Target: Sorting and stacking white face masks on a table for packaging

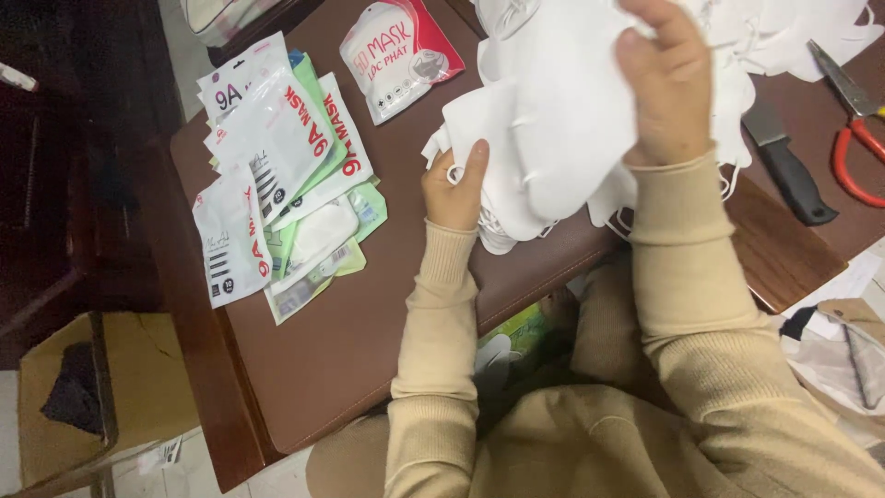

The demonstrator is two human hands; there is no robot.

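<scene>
masks point(553, 120) on table point(350, 341), between both hands | packets point(277, 175) left of masks | knife point(784, 161), scissors point(857, 138) right of masks

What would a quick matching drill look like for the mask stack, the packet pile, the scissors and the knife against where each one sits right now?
Things:
1. stack of white masks
2. pile of mask packets
3. scissors
4. knife

Places:
A. far right edge of the view, red handles
B. between both hands, left hand below, right hand on top
C. on the wooden table, black handle, between the masks and the scissors
D. spread on the brown mat, left side of the view

Pairs: 1-B, 2-D, 3-A, 4-C
</scene>
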